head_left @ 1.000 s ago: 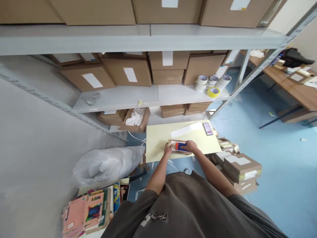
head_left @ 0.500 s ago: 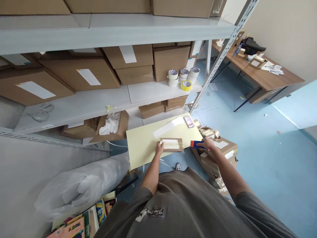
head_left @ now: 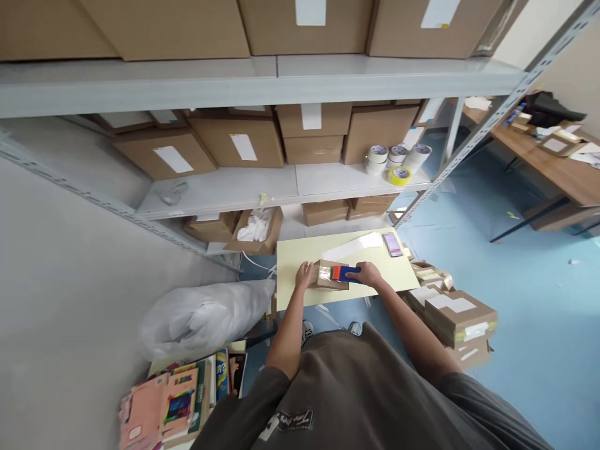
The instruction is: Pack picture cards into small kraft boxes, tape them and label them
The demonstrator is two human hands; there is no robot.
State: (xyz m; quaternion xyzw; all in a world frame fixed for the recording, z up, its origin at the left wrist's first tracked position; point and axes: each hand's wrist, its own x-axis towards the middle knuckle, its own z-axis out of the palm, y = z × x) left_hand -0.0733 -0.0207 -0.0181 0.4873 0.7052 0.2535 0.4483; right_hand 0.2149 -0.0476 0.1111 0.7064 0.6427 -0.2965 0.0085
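A small cardboard box (head_left: 341, 285) with a shiny strip of tape (head_left: 324, 273) lies on the pale yellow board (head_left: 293, 300). My left hand (head_left: 304, 275) grips the box at its left end, fingers curled against it. My right hand (head_left: 368, 275) is closed around a blue tool with an orange end (head_left: 349, 274), whose exact kind I cannot make out. The orange end is over the top of the box, close to the tape, and hides part of it. Behind the box lies a long white paper strip (head_left: 351, 245).
A blurred-out pinkish rectangle (head_left: 392, 244) lies at the board's right corner. Tape rolls (head_left: 376, 160) and cartons fill the grey shelf (head_left: 337, 180) ahead. Stacked boxes (head_left: 462, 312) stand on the floor at right; a plastic-wrapped roll (head_left: 206, 319) and books (head_left: 178, 400) are at left.
My right hand has brought the blue tool leftward from beside the box to over it. The box has turned, and its white label no longer shows. My view has shifted left.
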